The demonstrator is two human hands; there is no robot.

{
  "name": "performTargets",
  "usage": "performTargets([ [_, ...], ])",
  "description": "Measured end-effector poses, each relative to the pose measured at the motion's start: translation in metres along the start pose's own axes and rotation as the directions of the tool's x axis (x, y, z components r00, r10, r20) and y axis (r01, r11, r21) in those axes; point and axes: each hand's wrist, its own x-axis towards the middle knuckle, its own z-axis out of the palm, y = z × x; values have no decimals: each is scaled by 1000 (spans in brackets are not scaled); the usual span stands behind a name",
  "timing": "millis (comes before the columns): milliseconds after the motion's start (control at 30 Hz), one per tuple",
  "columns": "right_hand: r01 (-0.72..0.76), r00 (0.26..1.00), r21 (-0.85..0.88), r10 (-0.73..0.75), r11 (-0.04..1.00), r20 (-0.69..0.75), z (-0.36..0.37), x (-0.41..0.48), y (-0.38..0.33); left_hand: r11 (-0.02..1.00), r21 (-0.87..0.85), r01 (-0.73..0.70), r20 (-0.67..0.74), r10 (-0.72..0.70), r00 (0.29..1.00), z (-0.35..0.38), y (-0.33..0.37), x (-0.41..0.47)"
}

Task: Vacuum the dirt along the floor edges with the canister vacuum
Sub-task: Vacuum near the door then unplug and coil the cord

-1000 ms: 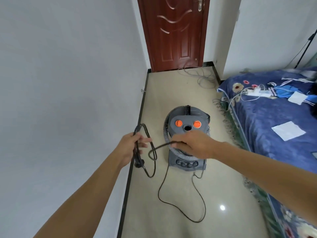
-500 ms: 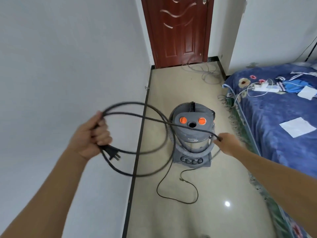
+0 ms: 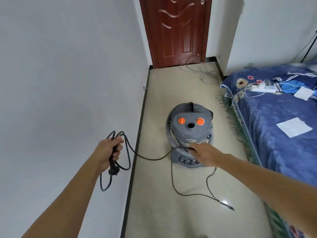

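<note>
A grey canister vacuum (image 3: 190, 129) with two orange knobs stands on the beige floor, its ribbed hose (image 3: 171, 141) wrapped round the body. My left hand (image 3: 108, 152) grips several loops of the black power cord (image 3: 127, 157), and the plug (image 3: 112, 170) hangs below the fist. My right hand (image 3: 204, 152) reaches down in front of the vacuum's base and pinches the cord where it comes off the canister. More cord trails in a loop over the floor (image 3: 185, 194) toward me.
A white wall with a black skirting strip (image 3: 137, 152) runs along the left. A brown door (image 3: 175, 31) closes the far end, with loose grey cable (image 3: 204, 73) before it. A bed with a blue floral cover (image 3: 274, 134) fills the right side, carrying papers and a power strip (image 3: 263, 88).
My left hand has come back in toward the vacuum and the big cord loops have tightened into a smaller bundle. My right hand has moved left to the front of the canister.
</note>
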Motion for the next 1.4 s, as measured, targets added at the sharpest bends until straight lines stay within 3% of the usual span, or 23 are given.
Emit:
performTargets([
  [100,253,967,-57,-254,966,-13,-21,-6,-33,999,29,31,5,-31,1000,19,-8,-1],
  [200,406,907,-41,-408,913,-105,-44,-12,-63,998,18,60,85,-61,995,43,-4,-12],
  [367,416,883,-1,-404,909,-237,-70,0,-84,999,19,39,316,-43,948,78,-6,-20],
  [533,186,933,-9,-180,982,-311,-74,15,-52,995,-63,80,425,-46,904,74,13,-31],
  [633,-46,946,50,60,998,-318,-57,19,-4,968,-243,64,418,44,908,46,33,-39],
  [800,-488,864,18,486,873,-131,-1,2,95,861,-497,-105,221,242,945,-25,73,-48],
  [900,-606,795,13,606,795,-28,27,-9,122,860,-489,-143,87,212,973,-48,82,-46],
  [967,-617,786,81,618,783,5,32,-6,117,886,-447,-121,34,152,988,-50,74,-37],
  [1067,-506,863,89,504,858,48,16,7,79,909,-413,-61,-6,64,998,-46,55,-13],
  [1200,-229,973,66,227,971,27,-16,24,15,963,-268,-2,0,2,1000,-30,32,22],
  [1400,99,995,-36,-100,994,-23,-41,64,-45,992,-122,15,40,-11,999,-14,22,85],
])
